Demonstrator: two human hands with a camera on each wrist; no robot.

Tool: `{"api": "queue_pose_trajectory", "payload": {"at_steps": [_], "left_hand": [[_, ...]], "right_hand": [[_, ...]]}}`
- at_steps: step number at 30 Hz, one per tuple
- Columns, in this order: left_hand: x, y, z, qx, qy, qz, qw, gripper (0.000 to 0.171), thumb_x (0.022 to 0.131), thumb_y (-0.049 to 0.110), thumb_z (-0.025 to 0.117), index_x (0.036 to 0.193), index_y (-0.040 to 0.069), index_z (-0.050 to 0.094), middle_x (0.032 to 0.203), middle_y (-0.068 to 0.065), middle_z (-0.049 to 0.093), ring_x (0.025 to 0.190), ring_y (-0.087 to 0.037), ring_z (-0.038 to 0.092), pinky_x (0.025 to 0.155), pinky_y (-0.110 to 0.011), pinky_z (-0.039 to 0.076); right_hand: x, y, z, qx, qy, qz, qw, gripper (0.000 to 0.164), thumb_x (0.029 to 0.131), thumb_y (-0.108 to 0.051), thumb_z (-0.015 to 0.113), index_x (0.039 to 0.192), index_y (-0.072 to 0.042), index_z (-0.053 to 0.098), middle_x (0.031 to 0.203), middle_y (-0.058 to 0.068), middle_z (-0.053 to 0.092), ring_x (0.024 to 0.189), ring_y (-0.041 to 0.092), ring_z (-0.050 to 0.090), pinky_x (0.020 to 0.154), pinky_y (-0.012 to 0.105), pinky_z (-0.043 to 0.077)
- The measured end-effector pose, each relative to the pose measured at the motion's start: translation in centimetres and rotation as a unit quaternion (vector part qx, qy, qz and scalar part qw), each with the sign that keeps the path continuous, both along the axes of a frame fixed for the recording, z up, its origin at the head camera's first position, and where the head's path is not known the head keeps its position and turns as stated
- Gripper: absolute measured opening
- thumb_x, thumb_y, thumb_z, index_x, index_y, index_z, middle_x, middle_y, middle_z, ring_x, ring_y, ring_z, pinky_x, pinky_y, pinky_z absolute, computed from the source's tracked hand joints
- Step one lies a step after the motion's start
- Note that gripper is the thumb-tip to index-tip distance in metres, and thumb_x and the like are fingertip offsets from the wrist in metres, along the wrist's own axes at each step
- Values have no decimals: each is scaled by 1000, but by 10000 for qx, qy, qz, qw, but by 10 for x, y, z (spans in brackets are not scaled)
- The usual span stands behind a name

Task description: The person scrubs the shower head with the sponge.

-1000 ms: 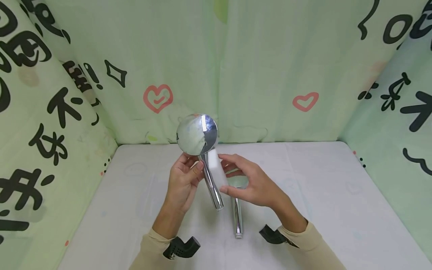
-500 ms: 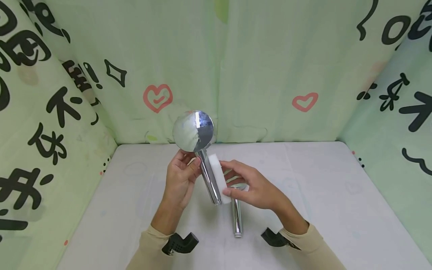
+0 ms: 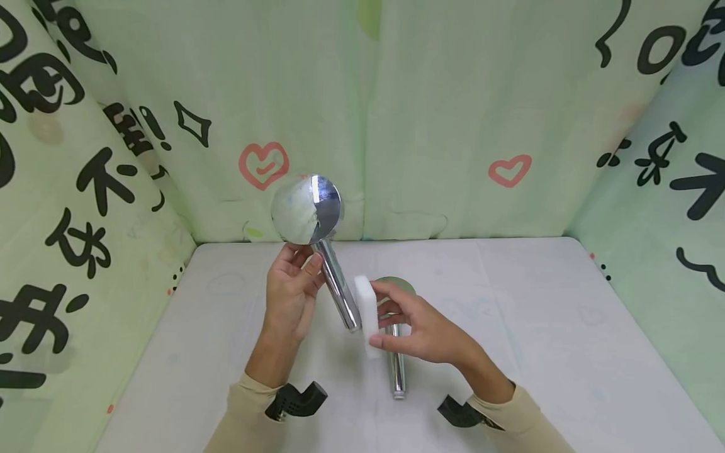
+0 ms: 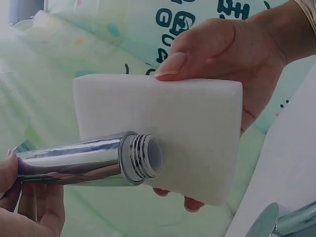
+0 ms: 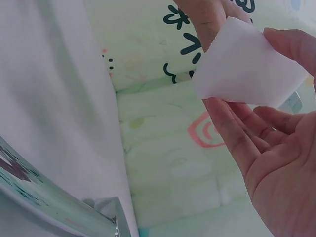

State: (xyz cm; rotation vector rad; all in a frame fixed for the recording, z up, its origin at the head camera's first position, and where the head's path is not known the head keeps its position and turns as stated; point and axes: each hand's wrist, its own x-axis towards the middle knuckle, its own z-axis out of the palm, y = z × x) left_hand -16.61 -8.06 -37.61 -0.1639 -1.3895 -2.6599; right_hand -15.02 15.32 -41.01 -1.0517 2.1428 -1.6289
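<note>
1. Holding a chrome shower head (image 3: 328, 259) near its neck, the left hand (image 3: 291, 289) has it tilted above the desk (image 3: 510, 302), round end up and leftward.
2. The right hand (image 3: 416, 324) grips a white block (image 3: 367, 314) between thumb and fingers, just beside the lower end of that handle.
3. A second shower head (image 3: 398, 371) lies on the desk below the right hand.
4. Only the left wrist view shows the handle's threaded end (image 4: 140, 155) and its pale hollow opening, along with the block's broad face; the head view gives the block nearly edge-on.
5. Whether handle and block touch, I cannot tell.
6. The right hand's fingers partly cover the second shower head's round end; the left wrist view crops this piece at its corner.
7. In the right wrist view, the block hides most of the held shower head.
</note>
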Motion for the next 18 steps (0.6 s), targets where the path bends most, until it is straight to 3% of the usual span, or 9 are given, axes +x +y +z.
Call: {"api": "queue_pose_trajectory", "payload": {"at_steps": [10, 18], "left_hand": [[-1, -2, 1, 210, -51, 130, 9997, 33, 98, -8, 57, 128, -8, 46, 103, -4, 57, 89, -13, 60, 77, -26, 57], [3, 1, -7, -137, -136, -87, 9998, 41, 97, -10, 58, 135, -10, 44, 104, -4, 58, 88, -14, 61, 79, -27, 58]], "right_hand": [[1, -4, -2, -108, -44, -94, 9999, 73, 92, -13, 75, 153, -19, 36, 137, 8, 53, 113, 23, 63, 101, 37, 53], [-2, -4, 5, 58, 476, -421, 9980, 73, 94, -14, 73, 157, -23, 37, 132, 0, 57, 113, 23, 64, 99, 44, 54]]}}
